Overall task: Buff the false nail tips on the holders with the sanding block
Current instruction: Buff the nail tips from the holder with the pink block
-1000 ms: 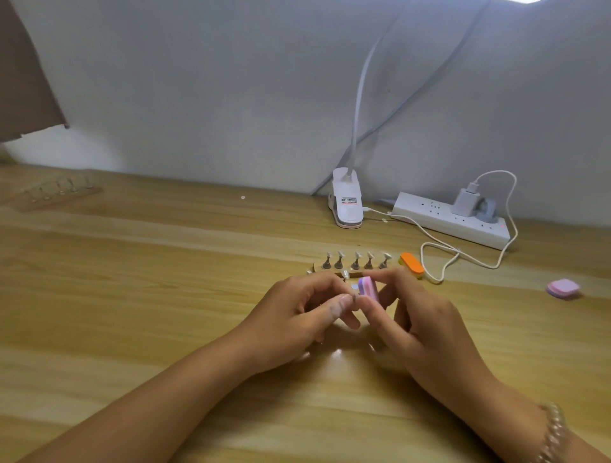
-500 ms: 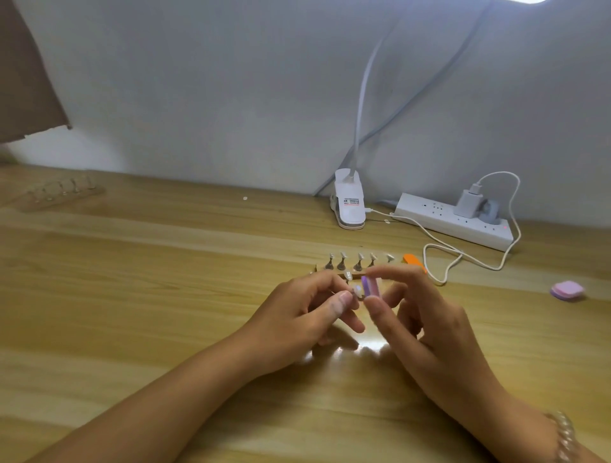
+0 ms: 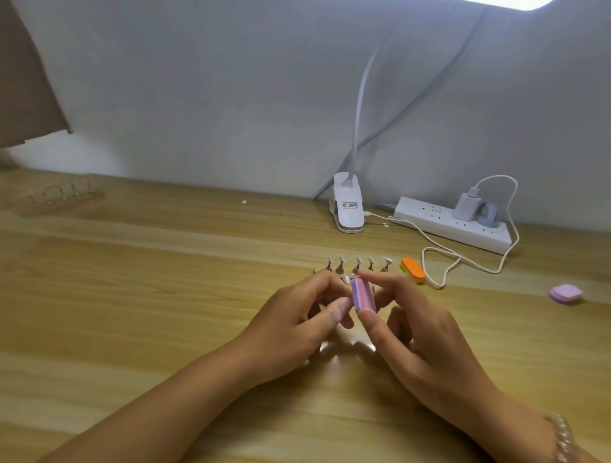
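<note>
Sanding block [image 3: 363, 295] between both hands [image 3: 297, 317] [image 3: 426, 333]

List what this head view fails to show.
Head view:
What the left hand pinches: hidden by its fingers and the pink-and-purple sanding block in the right hand.
Label on white clip lamp base: too small.
Far left, clear holder strip: blurred.
Top edge cuts the lamp head.

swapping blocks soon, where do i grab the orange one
Pinch the orange block across its long sides at mid-length, coming down from above: it lies flat, narrow, with the holders close on its left and a cable on its right.
</note>
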